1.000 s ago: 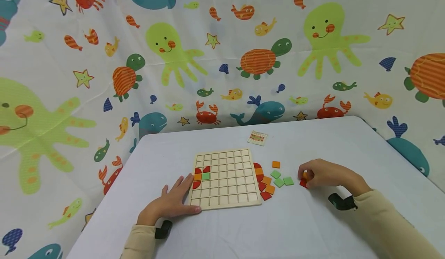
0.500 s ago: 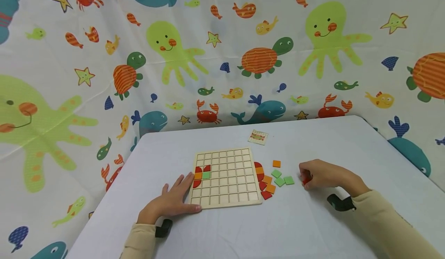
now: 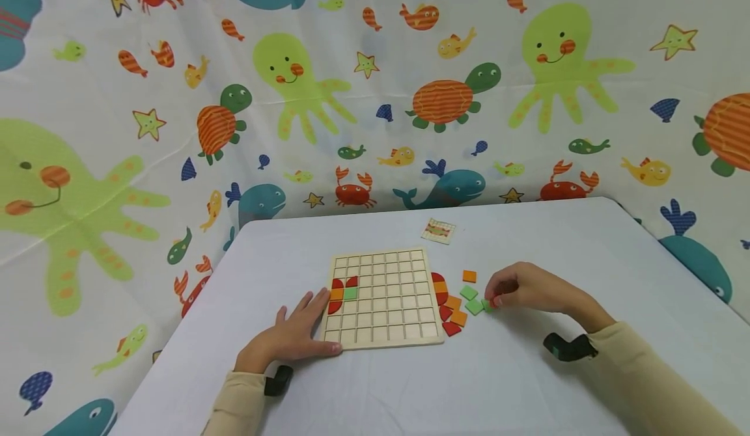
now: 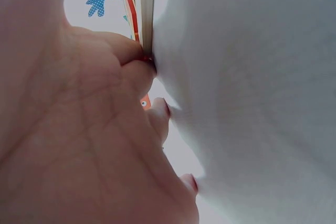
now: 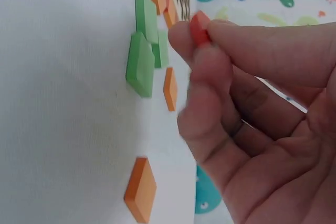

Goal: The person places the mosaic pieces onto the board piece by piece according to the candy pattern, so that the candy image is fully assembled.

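My left hand [image 3: 291, 337] lies with fingers spread at the left edge of a wooden grid board [image 3: 392, 306], its thumb at the near left corner. In the left wrist view, fingertips sit right at the board's side. Several tiles fill cells at the board's left: red rounded pieces [image 3: 334, 307], an orange square [image 3: 336, 295] and a green square [image 3: 350, 293]. My right hand [image 3: 530, 287] pinches a red tile [image 5: 199, 29] between thumb and fingers, above the table, close to the loose green tiles [image 3: 474, 306].
Right of the board lie loose orange tiles [image 3: 459, 319], red tiles [image 3: 452, 328] and a lone orange square [image 3: 469, 276]. Another orange tile [image 5: 140, 190] shows in the right wrist view. A small picture card [image 3: 438, 230] lies behind the board. A patterned cloth [image 3: 375, 97] hangs at the back.
My right hand has picked up the red tile and moved left with it toward the green tiles. My left hand stays at the board.
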Tool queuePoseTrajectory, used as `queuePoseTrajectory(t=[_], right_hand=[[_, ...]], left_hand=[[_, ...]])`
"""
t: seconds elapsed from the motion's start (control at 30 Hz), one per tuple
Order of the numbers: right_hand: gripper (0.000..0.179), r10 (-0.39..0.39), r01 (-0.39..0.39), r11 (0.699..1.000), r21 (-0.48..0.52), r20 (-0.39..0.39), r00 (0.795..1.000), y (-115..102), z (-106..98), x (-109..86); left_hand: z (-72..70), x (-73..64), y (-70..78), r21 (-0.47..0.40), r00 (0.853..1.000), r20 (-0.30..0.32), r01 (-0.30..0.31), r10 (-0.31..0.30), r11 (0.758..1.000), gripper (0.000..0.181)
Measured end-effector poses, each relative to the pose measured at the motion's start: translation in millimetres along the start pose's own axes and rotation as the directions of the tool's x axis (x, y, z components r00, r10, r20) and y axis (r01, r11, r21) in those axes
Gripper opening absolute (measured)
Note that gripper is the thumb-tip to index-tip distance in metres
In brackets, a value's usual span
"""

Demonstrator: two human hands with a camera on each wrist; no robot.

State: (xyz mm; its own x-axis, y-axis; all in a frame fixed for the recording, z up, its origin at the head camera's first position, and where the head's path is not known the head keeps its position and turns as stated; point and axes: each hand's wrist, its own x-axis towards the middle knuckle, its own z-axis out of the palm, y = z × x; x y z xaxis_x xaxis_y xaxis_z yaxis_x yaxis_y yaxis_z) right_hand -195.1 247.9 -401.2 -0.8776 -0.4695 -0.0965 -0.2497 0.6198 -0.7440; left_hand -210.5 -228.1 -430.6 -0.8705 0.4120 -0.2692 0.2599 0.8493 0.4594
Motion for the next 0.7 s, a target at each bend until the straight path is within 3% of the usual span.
queuePoseTrajectory(t=[0.23, 0.5, 0.7], right_hand=[[0.010, 0.005, -0.003, 0.998, 0.070, -0.028, 1.000, -6, 12, 12.4], [0.011, -0.004, 0.008, 0.992, 0.128, -0.035, 0.999, -22, 29, 40.7], [0.011, -0.064, 0.065, 0.987, 0.150, -0.012, 0.998, -36, 40, 66.5]], left_hand=[[0.1, 0.5, -0.6, -0.003, 1.000, 0.003, 0.000, 0.000, 1.000, 0.121], [1.0, 1.1, 0.5, 0.018, 1.000, -0.011, 0.008, -0.008, 1.000, 0.122], [1.0, 0.9, 2.2, 0.020, 1.000, -0.016, 0.014, -0.014, 1.000, 0.122]])
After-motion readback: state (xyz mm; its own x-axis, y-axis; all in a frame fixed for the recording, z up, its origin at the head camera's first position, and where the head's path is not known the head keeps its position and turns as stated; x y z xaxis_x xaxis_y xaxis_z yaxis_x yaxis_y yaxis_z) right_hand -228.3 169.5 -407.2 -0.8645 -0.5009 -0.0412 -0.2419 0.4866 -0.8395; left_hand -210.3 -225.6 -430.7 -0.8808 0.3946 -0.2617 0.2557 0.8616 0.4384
